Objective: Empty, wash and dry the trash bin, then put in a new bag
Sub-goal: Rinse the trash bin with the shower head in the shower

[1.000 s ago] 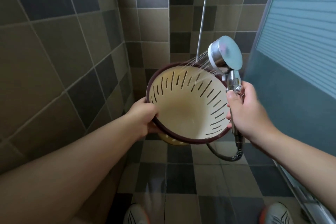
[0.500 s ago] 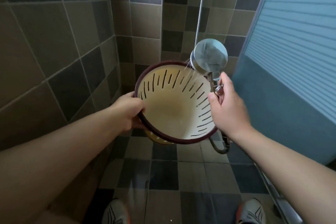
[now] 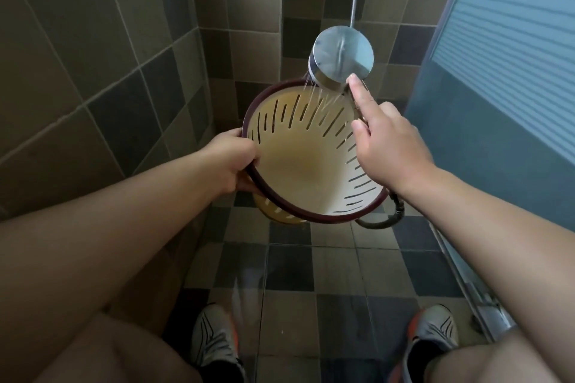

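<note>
Right now you hold the trash bin up in the air over the shower floor, tipped so its open mouth faces you and the far wall of slots turns up toward the spray. Your left hand grips the dark rim on its left side, thumb over the lip and fingers curled beneath, which leaves the whole inside bare to the water. Your right hand is wrapped round the shower handle, mostly hidden behind it, with the forefinger stretched straight up along the neck to touch the back of the shower head. That finger looks like a steadying brace, so you can aim the face down into the bin.

The shower head sits just above the far edge of the rim, and thin jets fall onto the upper inner wall, so the run-off should slide down the sloped side toward the base or out through the slots. The hose loops beneath the bin's right edge, near but not plainly touching.

Judging by this, you are mid-wash: the inside is yellowed and wet, drying and the new bag not yet begun. Your shoes stand well below, close to the falling drips.
</note>
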